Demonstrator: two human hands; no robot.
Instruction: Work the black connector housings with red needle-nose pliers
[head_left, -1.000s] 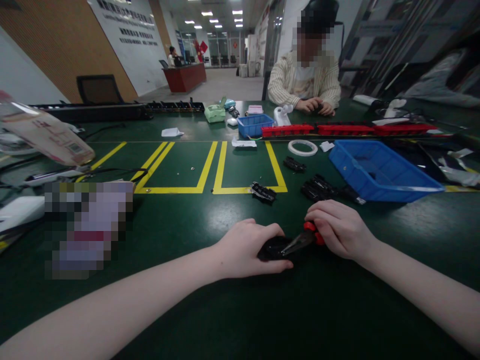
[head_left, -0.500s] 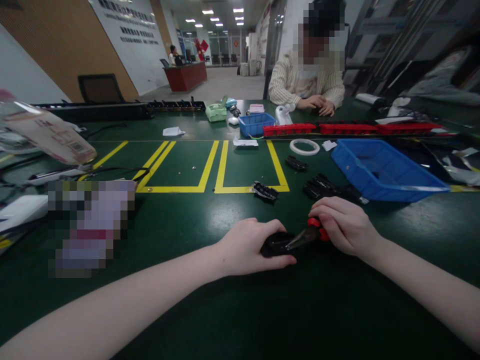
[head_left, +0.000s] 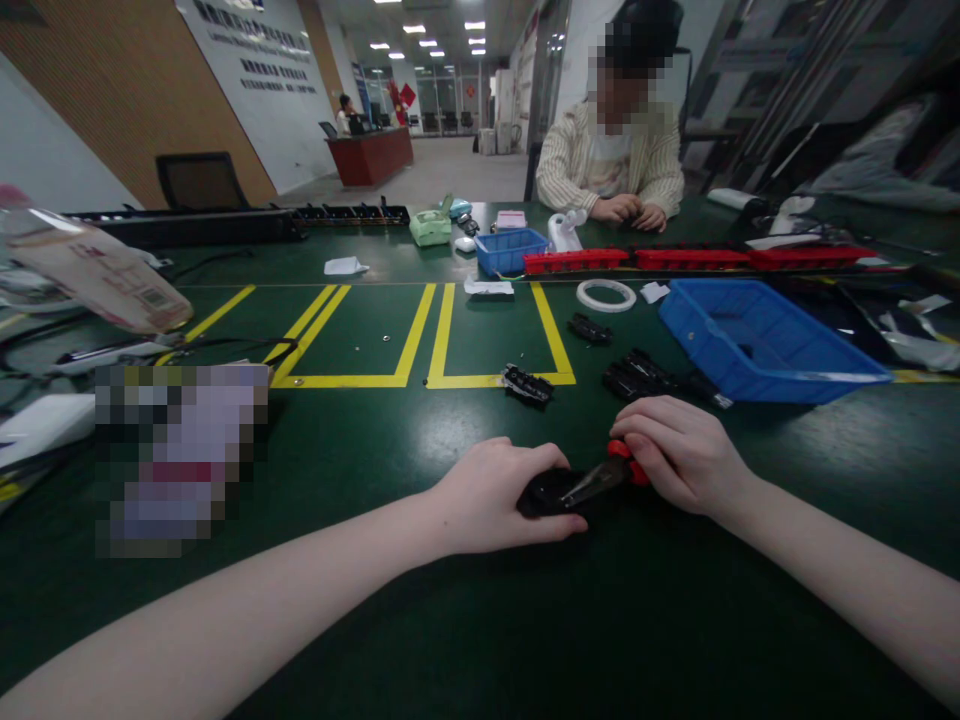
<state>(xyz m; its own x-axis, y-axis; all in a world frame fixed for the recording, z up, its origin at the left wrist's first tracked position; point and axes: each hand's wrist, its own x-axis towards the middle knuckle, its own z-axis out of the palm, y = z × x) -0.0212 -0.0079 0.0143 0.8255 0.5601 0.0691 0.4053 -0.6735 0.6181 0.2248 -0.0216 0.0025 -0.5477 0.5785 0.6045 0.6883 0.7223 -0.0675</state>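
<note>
My left hand (head_left: 499,495) lies closed over a small black plastic part (head_left: 546,492) on the green table (head_left: 450,620), holding it down. My right hand (head_left: 679,455) grips red-handled pliers (head_left: 600,478), whose metal jaws point left into the black part. Both hands meet near the table's front middle. Most of the part is hidden under my left fingers.
More black parts (head_left: 527,384) and a pile of black parts (head_left: 641,375) lie just beyond my hands. A large blue bin (head_left: 757,345) sits at right, a small blue bin (head_left: 510,248), red strips (head_left: 675,258) and a tape ring (head_left: 606,294) farther back. A person in a striped top (head_left: 611,160) sits opposite. Clutter lines the left edge.
The pliers and my right hand shifted slightly up and back down; the jaws stay in the black part. My left hand has hardly moved.
</note>
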